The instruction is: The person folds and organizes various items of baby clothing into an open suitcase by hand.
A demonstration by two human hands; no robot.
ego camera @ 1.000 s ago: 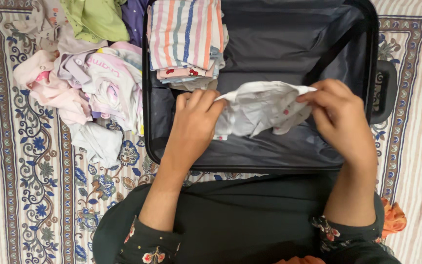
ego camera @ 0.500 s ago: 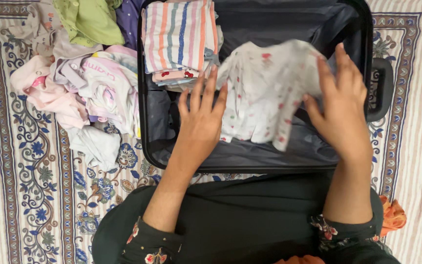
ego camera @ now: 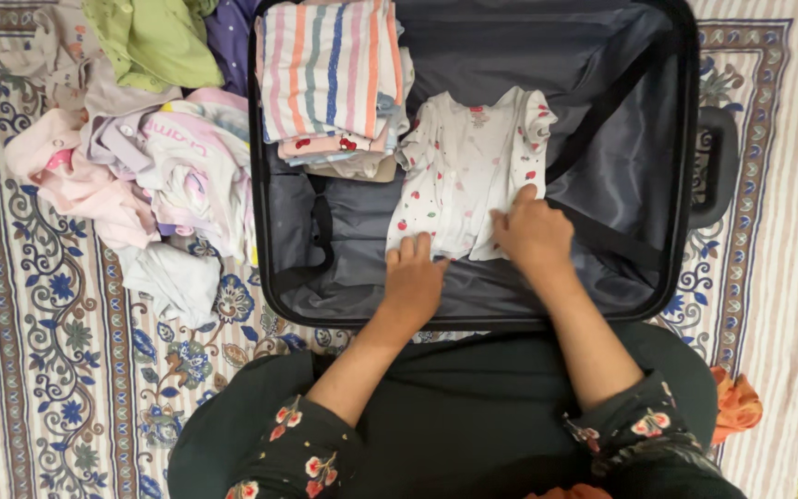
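Note:
A small white shirt with red dots [ego camera: 465,166] lies spread flat inside an open black suitcase [ego camera: 667,249]. My left hand [ego camera: 415,276] grips the shirt's lower left hem. My right hand [ego camera: 534,230] pinches the lower right hem. A folded stack topped by a striped garment [ego camera: 325,69] sits in the suitcase's upper left corner, just left of the shirt.
A loose heap of pink, white and green clothes [ego camera: 140,148] lies on the patterned bedsheet [ego camera: 57,351] to the left of the suitcase. The suitcase handle [ego camera: 717,166] sticks out at the right. An orange cloth [ego camera: 736,404] shows beside my right elbow.
The shirt, held up crumpled a second ago, was shaken out and now lies flat in the suitcase. Both hands have dropped to its lower hem.

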